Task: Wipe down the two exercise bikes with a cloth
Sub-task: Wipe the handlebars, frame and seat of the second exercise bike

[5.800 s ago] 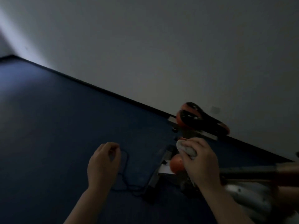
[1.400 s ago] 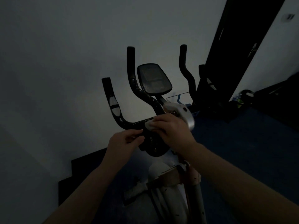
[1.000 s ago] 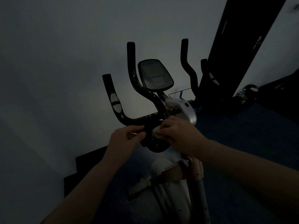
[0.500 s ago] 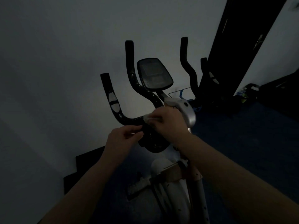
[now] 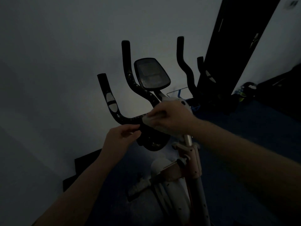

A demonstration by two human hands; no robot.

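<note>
Mid-task: right hand [image 5: 172,118] pinches the cloth [image 5: 149,120] against the near bike's handlebar [image 5: 130,119] just below the console [image 5: 151,73], left hand [image 5: 121,137] pinching the bar beside it; frame [image 5: 189,160] and second bike [image 5: 192,74] behind the console likely remain.

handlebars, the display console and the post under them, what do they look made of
Handlebars: matte black, likely foam or rubber grip over tube; pale flecks suggest a worn coating. A smooth grey inset pad sits on the left bar.
Display console: smooth dark shell with a faintly reflective screen, probably plastic.
Post: bare silvery tube, seemingly metal.
Dim light leaves all this tentative.
</note>
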